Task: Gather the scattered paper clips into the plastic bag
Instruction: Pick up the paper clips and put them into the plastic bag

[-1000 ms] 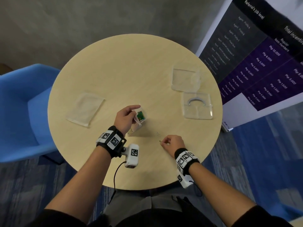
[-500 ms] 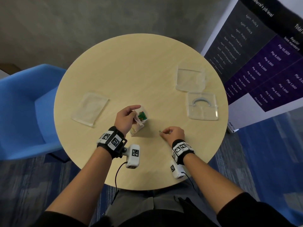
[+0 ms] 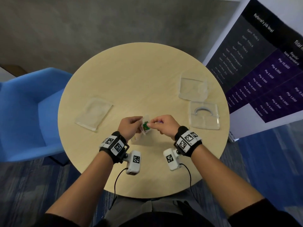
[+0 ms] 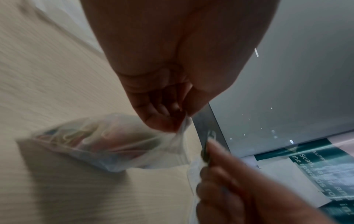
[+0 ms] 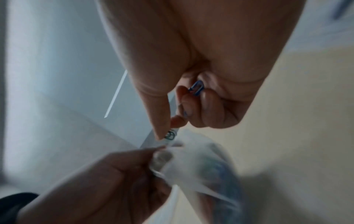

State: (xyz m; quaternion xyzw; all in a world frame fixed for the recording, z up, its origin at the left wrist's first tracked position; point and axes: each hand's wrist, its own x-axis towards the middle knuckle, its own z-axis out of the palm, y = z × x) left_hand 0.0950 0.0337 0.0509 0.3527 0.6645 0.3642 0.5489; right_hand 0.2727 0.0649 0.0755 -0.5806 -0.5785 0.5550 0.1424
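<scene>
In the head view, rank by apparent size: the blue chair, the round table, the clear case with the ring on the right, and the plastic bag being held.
1. round table
2. blue chair
3. clear case
4. plastic bag, partly hidden by the left hand and right hand.

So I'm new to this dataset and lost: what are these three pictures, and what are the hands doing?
No robot here: a person works with bare hands, wearing three cameras. The head view looks down on a round table; each wrist view looks along one hand at its fingers. The left hand pinches the rim of a small plastic bag that already holds colored paper clips. The right hand pinches a green paper clip at the bag's mouth, with a blue paper clip tucked in its curled fingers. Also on the table: a flat clear bag at the left, and a clear lid and clear box at the right. The wrist views are blurred.
</scene>
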